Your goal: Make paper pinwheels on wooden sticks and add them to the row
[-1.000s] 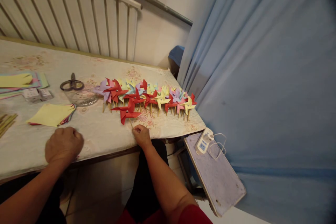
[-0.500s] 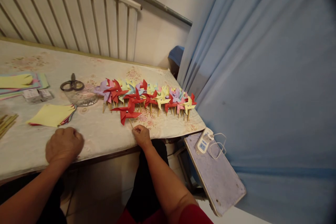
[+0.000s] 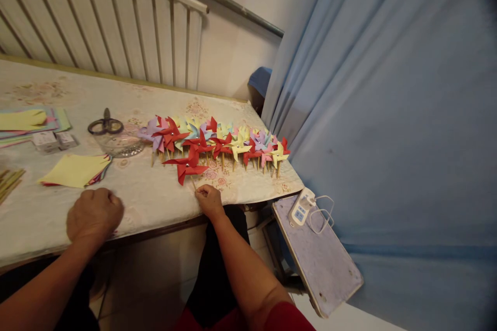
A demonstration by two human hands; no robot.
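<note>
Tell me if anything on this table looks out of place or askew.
One red pinwheel lies in front of the row of pinwheels, out of line, its stick pinched by the right hand. Scissors rest across a glass dish. Nothing looks spilled or damaged.

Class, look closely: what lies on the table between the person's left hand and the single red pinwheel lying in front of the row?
Nothing: in the head view, only bare floral tablecloth separates the left hand from the red pinwheel.
</note>
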